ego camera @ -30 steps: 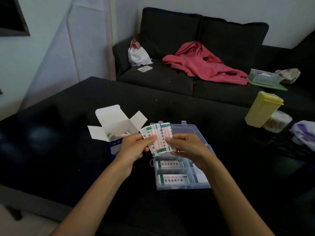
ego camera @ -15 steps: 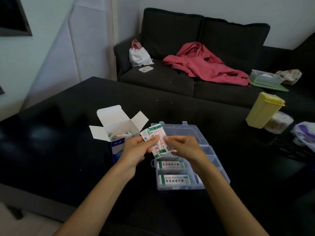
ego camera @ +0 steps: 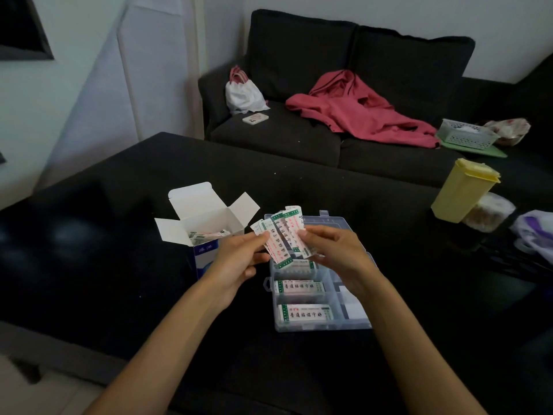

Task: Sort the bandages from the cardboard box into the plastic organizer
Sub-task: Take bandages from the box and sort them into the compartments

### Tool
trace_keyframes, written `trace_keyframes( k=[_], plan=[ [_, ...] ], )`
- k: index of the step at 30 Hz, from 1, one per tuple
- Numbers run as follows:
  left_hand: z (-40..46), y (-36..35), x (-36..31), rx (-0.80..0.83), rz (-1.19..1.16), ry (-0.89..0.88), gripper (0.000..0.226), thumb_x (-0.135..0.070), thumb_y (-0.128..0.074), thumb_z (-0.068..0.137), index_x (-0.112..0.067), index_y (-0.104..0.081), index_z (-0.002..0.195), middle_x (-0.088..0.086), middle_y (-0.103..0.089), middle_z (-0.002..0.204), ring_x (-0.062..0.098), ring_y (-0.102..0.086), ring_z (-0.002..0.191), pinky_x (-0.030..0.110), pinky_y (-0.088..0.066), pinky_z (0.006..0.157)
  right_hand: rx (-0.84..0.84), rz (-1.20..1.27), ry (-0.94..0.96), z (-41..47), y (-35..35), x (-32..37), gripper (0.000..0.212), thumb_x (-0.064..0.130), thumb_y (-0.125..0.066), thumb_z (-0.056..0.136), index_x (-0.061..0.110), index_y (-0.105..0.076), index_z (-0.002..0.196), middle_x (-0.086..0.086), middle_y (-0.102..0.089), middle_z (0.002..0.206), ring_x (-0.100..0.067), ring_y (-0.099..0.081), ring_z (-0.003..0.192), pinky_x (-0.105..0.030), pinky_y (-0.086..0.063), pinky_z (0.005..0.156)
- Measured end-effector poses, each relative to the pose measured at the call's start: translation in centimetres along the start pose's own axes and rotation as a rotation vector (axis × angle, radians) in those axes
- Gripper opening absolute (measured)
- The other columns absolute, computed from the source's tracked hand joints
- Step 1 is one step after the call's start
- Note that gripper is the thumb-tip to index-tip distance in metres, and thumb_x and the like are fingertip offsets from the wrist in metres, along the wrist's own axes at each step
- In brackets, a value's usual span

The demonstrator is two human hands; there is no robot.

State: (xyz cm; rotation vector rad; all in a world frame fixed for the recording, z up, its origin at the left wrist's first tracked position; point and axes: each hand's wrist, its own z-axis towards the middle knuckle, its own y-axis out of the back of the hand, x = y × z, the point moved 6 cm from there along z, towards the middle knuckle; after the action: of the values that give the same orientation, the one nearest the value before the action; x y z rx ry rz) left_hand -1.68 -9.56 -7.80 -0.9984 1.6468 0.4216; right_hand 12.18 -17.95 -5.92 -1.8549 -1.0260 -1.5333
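A person sits at a dark table, both bare forearms reaching forward. The left hand (ego camera: 239, 259) and the right hand (ego camera: 332, 250) together pinch a fanned bundle of bandages (ego camera: 282, 238), white wrappers with green ends and red print, held in the air just above the far end of the plastic organizer (ego camera: 353, 323). Each hand has its thumb and fingertips curled onto the wrappers.

The organizer lies open on the table, its clear lid flat behind it. At least 2 of its left compartments hold stacked bandages; a 3rd is partly hidden under the bundle. The right compartments are too dim to read. Just left of it stands the cardboard box (ego camera: 206, 226), flaps open, with more bandages inside.

This looks like the squaring-up step, mid-task. Next, the bundle probably needs aligning into a neat stack, then lowering flat into a free compartment without snagging the dividers.
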Motion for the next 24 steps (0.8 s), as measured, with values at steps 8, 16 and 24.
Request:
trace_keyframes(
  k=[8,16,24],
  plan=[
    [-0.2,-0.4,0.2,0.03,-0.043,0.019,0.014,-0.023,-0.054,0.095,-0.016,-0.066,0.098,0.004,-0.074,0.085,0.0,-0.056,0.049,0.012,-0.028,0.041,0.029,-0.097,0.061,-0.1,-0.4,0.1,0.012,0.013,-0.067,0.084,0.014,-0.069,0.096,0.0,-0.072,0.083,-0.005,-0.07,0.069,-0.013,-0.051,0.057],
    [0.0,-0.1,0.0,-0.06,0.168,-0.099,0.02,-0.036,-0.058,0.091,-0.021,-0.07,0.099,-0.005,-0.069,0.074,0.008,-0.057,0.074,0.028,-0.04,0.075,0.042,-0.157,0.083,-0.2,-1.2,0.0,0.013,0.012,-0.071,0.08,0.013,-0.069,0.093,0.001,-0.07,0.08,-0.005,-0.068,0.064,-0.012,-0.05,0.055],
    [-0.3,-0.7,-0.1,0.025,0.079,-0.109,0.023,-0.034,-0.055,0.093,-0.017,-0.069,0.1,-0.007,-0.064,0.069,0.003,-0.044,0.057,0.01,-0.031,0.043,0.25,-0.241,-0.033,-0.3,-3.0,-1.6,0.026,0.033,-0.043,0.098,0.014,-0.061,0.103,-0.005,-0.063,0.1,-0.018,-0.061,0.097,-0.03,-0.051,0.087]
  ],
)
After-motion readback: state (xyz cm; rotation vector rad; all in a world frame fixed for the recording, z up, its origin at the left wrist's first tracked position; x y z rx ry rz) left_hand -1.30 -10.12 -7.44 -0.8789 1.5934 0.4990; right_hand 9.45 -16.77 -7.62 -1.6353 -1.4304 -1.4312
